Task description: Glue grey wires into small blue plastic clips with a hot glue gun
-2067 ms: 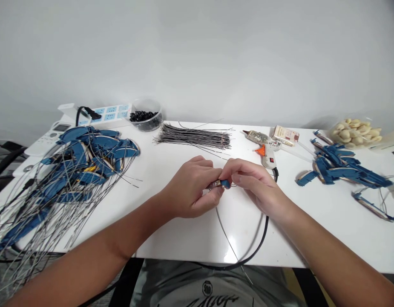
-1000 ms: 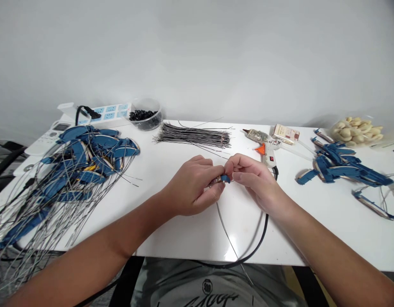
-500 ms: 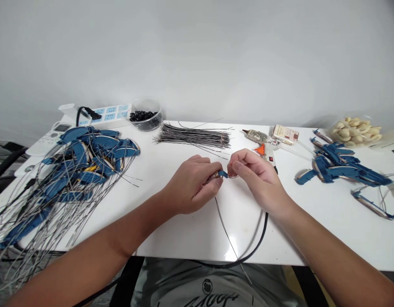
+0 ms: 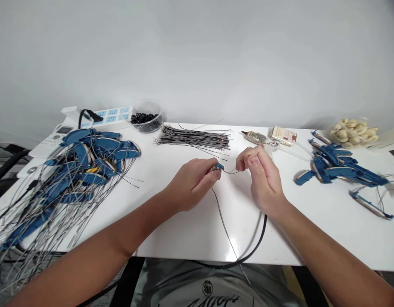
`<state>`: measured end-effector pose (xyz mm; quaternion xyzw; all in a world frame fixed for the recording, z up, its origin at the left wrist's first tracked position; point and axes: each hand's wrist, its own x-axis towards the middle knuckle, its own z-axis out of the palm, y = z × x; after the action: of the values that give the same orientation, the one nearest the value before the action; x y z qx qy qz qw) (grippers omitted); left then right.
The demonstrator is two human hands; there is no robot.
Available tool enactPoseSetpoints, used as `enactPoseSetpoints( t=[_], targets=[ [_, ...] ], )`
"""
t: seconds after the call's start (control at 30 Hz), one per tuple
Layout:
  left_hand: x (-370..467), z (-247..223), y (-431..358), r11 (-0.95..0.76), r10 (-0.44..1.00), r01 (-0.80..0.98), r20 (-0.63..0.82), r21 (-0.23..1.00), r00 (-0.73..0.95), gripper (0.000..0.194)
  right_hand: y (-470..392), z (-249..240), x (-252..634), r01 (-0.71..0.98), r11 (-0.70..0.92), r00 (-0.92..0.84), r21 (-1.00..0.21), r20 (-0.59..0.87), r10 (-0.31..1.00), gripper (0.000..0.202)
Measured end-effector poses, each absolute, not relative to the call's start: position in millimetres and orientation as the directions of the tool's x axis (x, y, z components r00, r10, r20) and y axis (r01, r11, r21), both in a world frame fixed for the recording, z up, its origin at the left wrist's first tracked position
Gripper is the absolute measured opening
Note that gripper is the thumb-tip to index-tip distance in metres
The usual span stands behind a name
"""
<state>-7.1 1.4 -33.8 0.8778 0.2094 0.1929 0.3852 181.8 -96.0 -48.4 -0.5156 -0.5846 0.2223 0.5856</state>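
Observation:
My left hand (image 4: 195,183) is closed around a small blue plastic part (image 4: 219,166); only its end shows past the fingers. From that end a thin copper-coloured wire (image 4: 231,172) runs to my right hand (image 4: 260,175), whose thumb and forefinger pinch it. A longer grey wire (image 4: 225,228) hangs from under my left hand and trails over the table's front edge. Behind both hands lies a bundle of dark wires (image 4: 193,137). The glue gun (image 4: 256,136) is just beyond my right hand, partly hidden by it.
Blue parts with long wires (image 4: 81,166) are heaped at left, near a power strip (image 4: 112,116) and a tub of black pieces (image 4: 147,118). At right lie more blue parts (image 4: 340,166), a bag of cream-coloured pieces (image 4: 353,132) and a small box (image 4: 283,135). A black cable (image 4: 259,243) loops in front.
My right hand has drawn away from the blue part and turned upward, so more thin wire shows between the hands. The left hand has shifted only slightly to the left.

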Motion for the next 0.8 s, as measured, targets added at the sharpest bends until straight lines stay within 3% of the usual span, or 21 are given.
enactPoseSetpoints(
  t=[0.2, 0.3, 0.37, 0.4, 0.5, 0.53, 0.63, 0.8],
  targets=[
    [-7, -35, 2, -0.564, 0.535, 0.244, 0.124, 0.789, 0.836, 0.032, -89, -55, 194, 0.651, 0.257, 0.283, -0.714, 0.543, 0.791, 0.033],
    [-7, -37, 2, -0.538, 0.542, 0.245, 0.108, 0.806, 0.833, 0.032, -80, -63, 203, 0.65, 0.153, 0.399, -0.744, 0.506, 0.764, 0.007],
    [-7, -37, 2, -0.515, 0.549, 0.256, 0.086, 0.818, 0.831, 0.033, -76, -66, 206, 0.645, 0.121, 0.418, -0.755, 0.481, 0.771, 0.041],
    [-7, -37, 2, -0.498, 0.553, 0.26, 0.072, 0.827, 0.83, 0.033, -76, -66, 207, 0.649, 0.122, 0.404, -0.751, 0.476, 0.781, 0.047],
    [-6, -37, 1, -0.417, 0.564, 0.26, 0.024, 0.871, 0.825, 0.035, -79, -61, 202, 0.653, 0.206, 0.272, -0.729, 0.48, 0.834, 0.015],
    [-6, -37, 1, -0.372, 0.569, 0.254, 0.003, 0.893, 0.822, 0.034, -81, -58, 200, 0.643, 0.248, 0.209, -0.724, 0.478, 0.853, 0.012],
    [-5, -39, 0, -0.216, 0.582, 0.208, -0.045, 0.954, 0.812, 0.033, -86, -52, 191, 0.597, 0.346, 0.079, -0.724, 0.483, 0.872, 0.015],
    [-3, -43, 1, -0.085, 0.567, 0.133, -0.062, 0.987, 0.821, 0.032, -90, -52, 184, 0.61, 0.355, 0.075, -0.709, 0.497, 0.864, 0.013]
  ],
)
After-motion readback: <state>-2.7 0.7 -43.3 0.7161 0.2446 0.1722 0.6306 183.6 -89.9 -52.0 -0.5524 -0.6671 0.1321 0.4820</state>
